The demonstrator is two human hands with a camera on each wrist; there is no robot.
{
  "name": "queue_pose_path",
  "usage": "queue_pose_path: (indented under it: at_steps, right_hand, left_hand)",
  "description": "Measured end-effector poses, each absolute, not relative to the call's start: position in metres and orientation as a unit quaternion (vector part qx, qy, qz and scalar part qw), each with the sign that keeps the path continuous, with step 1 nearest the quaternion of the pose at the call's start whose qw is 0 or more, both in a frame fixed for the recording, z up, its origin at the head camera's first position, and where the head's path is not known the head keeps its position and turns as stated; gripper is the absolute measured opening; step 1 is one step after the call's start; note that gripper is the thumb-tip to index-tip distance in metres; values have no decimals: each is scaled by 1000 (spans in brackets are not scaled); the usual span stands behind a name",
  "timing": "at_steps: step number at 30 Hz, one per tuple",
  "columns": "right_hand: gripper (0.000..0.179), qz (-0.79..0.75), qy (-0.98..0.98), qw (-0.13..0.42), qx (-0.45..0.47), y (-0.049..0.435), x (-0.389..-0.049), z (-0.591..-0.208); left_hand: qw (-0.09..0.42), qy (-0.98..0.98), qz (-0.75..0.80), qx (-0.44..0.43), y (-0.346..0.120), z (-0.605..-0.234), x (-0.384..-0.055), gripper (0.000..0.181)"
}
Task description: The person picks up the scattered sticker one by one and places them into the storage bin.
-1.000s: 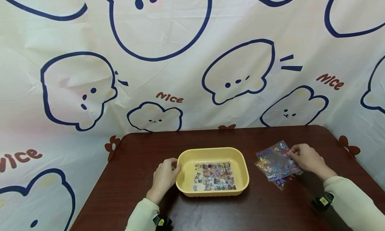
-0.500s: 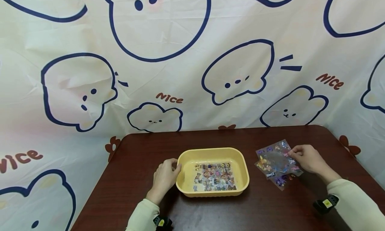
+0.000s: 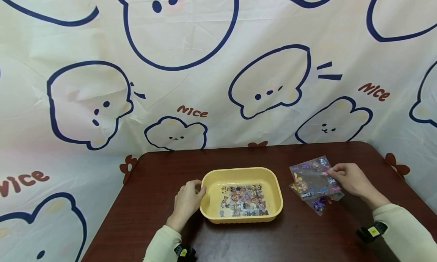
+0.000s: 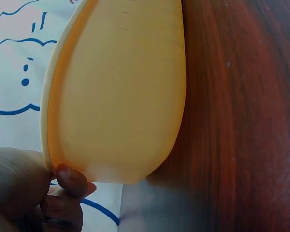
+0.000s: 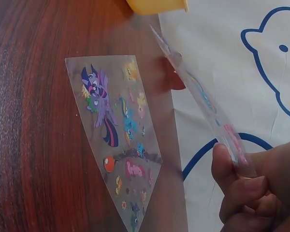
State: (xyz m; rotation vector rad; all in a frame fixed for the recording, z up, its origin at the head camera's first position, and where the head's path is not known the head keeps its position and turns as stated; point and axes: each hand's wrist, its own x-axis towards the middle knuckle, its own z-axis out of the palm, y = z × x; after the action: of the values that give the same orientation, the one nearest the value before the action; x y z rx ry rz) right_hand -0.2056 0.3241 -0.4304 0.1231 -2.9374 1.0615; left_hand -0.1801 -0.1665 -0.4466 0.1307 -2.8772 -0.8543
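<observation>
My left hand [image 3: 185, 202] pinches the left rim of a yellow plastic tray [image 3: 212, 196]; in the left wrist view thumb and fingertips meet at the corner of its rim [image 4: 44, 121]. A clear sheet of small cartoon stickers [image 3: 244, 201] lies in the tray. To the right, my right hand [image 3: 351, 179] pinches the edge of another transparent sticker sheet [image 3: 307, 171]. In the right wrist view this held sheet [image 5: 203, 99] is seen nearly edge-on, raised off the table. Below it a further sticker sheet [image 5: 99, 121] with purple and blue ponies lies flat.
Everything stands on a dark reddish-brown wooden table [image 3: 164, 171]. A white cloth [image 3: 218, 87] with blue cartoon outlines hangs behind and beside the table. Each wrist wears a black strapped device, the right one [image 3: 371, 231] close above the table.
The sheet in my right hand has risen and tilted upward, uncovering more of the sheet beneath. My right wrist has shifted slightly to the right. Left hand and tray stay put.
</observation>
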Motion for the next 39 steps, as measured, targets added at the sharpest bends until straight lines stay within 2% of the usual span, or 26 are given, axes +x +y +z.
queue_pose_path:
  at_steps: [8,39]
  right_hand:
    - [31,351,-935,27,48,323,-204,-427]
    - [38,394,-918,33,38,307,-196,-408]
  left_hand:
    - [68,-955,-286,41,-167,-446,-180,27]
    - [71,-956,-282,43,-166,-447,-179,27]
